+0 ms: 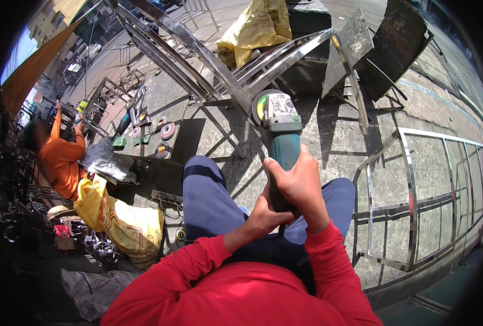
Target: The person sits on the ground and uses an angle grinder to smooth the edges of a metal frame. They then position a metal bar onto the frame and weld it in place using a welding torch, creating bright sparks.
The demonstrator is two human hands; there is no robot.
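An angle grinder [285, 149] with a teal body and grey metal head points away from me above my knees. My right hand [301, 182] is closed around its body, thumb along the left side. Lower down, my left hand [260, 217] wraps the rear end of the same tool. The grinder's yellow-green disc [262, 108] sits at the corner of a shiny metal frame [219, 68] made of square tubing. Whether the disc touches the tube or is just beside it, I cannot tell. Nor can I tell whether it is spinning.
Left of me a person in an orange top [62, 157] sits working. Grinding discs [167, 130] and tools lie on a board nearby. A welded metal frame [409, 201] lies at right. A yellow sack [260, 27] and dark metal sheets [396, 49] stand ahead.
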